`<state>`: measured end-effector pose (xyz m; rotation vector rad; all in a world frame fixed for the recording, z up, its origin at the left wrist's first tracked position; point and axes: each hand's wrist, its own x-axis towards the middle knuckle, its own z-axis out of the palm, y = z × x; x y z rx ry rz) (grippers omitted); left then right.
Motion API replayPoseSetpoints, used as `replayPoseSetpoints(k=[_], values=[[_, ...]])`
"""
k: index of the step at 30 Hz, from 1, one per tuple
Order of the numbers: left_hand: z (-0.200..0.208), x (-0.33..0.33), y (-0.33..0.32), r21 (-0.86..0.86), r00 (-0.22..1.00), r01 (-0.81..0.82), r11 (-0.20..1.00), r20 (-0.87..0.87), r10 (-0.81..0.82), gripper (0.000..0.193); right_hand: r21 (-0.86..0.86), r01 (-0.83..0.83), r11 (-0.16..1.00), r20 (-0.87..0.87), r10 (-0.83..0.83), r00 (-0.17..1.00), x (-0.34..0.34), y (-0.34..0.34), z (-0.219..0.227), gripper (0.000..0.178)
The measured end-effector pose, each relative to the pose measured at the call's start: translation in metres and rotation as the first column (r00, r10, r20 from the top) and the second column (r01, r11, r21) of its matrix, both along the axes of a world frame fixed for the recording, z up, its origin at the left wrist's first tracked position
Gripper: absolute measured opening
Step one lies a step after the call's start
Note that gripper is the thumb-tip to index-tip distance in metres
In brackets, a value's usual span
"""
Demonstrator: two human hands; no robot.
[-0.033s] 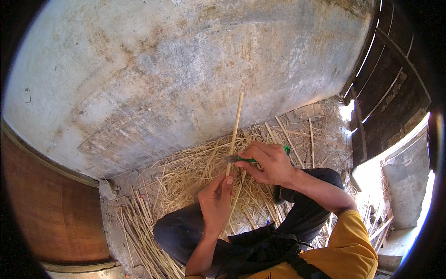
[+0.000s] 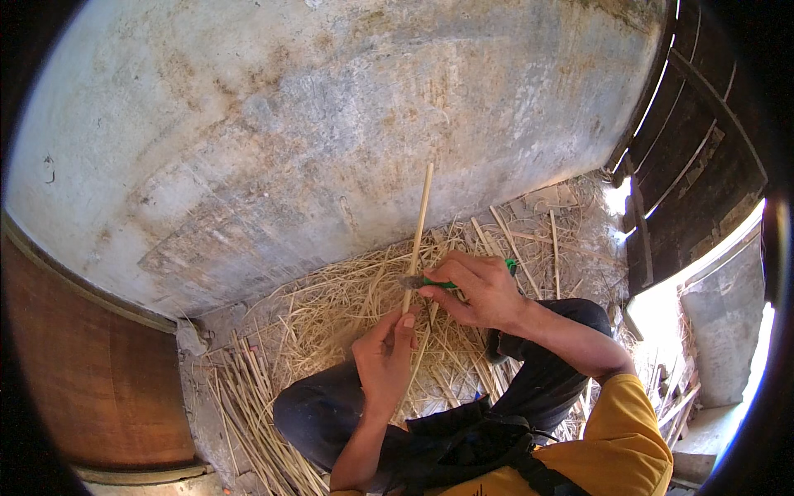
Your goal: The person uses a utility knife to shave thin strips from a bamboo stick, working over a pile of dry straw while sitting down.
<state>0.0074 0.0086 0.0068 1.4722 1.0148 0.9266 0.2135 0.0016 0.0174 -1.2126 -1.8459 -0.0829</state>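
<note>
My left hand (image 2: 385, 355) pinches a long pale bamboo strip (image 2: 423, 207) between thumb and fingers, low on its length. The strip stands nearly upright in the picture, its far end in front of the wall and leaning slightly right. Closed around a green-handled knife (image 2: 440, 284), my right hand (image 2: 475, 289) is just above and to the right of the left. The knife's short, dull grey blade lies across the strip, touching it or very close. Most of the handle is hidden inside my right fingers.
Curly shavings (image 2: 331, 310) cover the floor ahead of my folded legs (image 2: 322, 409). A bundle of thin strips (image 2: 252, 405) lies at left, near a brown wooden panel (image 2: 91, 364). A stained wall (image 2: 331, 149) rises behind; dark boards (image 2: 703, 157) stand at right.
</note>
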Motion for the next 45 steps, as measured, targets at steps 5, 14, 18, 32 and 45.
replayPoseSetpoints(k=[5, 14, 18, 32, 45], values=[[-0.001, 0.002, -0.002, -0.01, 0.999, 0.004, 1.0, 0.041, -0.004, 0.023, 0.015, 0.044, 0.999, -0.002, -0.044, 0.999, 0.004, 0.0, -0.002, 0.02], [0.0, 0.001, -0.003, 0.005, 1.0, 0.018, 1.0, -0.024, -0.018, 0.023, -0.006, 0.133, 0.991, -0.046, -0.133, 0.99, 0.021, 0.011, 0.006, 0.018], [-0.004, 0.004, -0.004, 0.007, 1.0, 0.025, 1.0, -0.001, -0.025, 0.022, 0.054, 0.182, 0.982, -0.121, -0.174, 0.977, 0.035, 0.02, 0.009, 0.018], [-0.009, 0.004, -0.003, 0.039, 0.996, 0.076, 0.996, -0.041, -0.074, 0.023, 0.001, 0.383, 0.924, -0.228, -0.373, 0.9, 0.069, 0.038, 0.021, 0.019], [-0.001, -0.003, 0.001, -0.171, 0.962, 0.274, 0.946, 0.047, -0.27, 0.035, -0.363, -0.488, 0.794, -0.91, -0.191, 0.368, 0.07, 0.03, 0.023, 0.035]])
